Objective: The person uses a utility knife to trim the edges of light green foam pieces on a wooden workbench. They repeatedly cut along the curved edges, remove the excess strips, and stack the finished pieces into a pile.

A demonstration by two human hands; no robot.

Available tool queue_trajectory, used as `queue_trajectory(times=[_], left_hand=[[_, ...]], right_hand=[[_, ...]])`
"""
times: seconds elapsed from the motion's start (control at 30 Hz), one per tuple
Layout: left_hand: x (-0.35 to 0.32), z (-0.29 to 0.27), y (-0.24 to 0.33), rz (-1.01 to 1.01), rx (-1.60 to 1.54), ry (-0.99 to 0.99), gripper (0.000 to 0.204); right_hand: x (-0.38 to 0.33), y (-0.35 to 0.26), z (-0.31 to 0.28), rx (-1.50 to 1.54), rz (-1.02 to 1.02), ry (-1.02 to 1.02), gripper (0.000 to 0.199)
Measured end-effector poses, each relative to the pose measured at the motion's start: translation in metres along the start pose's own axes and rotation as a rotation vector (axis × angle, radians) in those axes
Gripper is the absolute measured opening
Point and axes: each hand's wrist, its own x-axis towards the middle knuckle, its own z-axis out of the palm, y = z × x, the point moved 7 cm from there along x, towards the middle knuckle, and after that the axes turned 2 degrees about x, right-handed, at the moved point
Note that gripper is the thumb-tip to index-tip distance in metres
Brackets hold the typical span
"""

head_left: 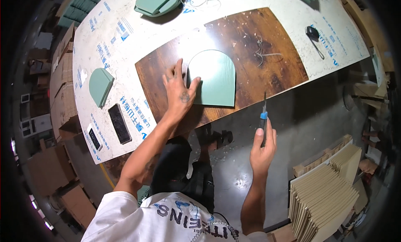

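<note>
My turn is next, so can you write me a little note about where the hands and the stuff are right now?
Left hand: open, pressed flat on the left edge of the green arched panel, which lies on the brown wood board.
Right hand: shut on a blue-handled knife, blade up, held off the table edge, apart from the panel.
Done: another green panel lies at the left, more at the far side.
Left: nothing is cutting this panel yet.

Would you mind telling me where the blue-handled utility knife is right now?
In the head view, the blue-handled utility knife is upright in the right hand, off the table's near edge, right of the green arch-shaped panel under the left hand.
</note>
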Motion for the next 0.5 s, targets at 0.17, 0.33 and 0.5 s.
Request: queue_trajectory(times=[0.17, 0.33, 0.5], left_hand=[[0.031, 0.021, 0.038, 0.215, 0.039, 0.057, 0.061], [0.045, 0.061, 0.045, 0.227, 0.104, 0.122, 0.049], [0.044, 0.064, 0.041, 0.301, 0.086, 0.160, 0.041]], right_hand=[[0.002, -0.008, 0.018, -0.233, -0.196, -0.078, 0.044], [-0.017, -0.001, 0.037, -0.407, -0.375, -0.089, 0.042], [-0.031, 0.016, 0.034, -0.387, -0.392, -0.001, 0.045]])
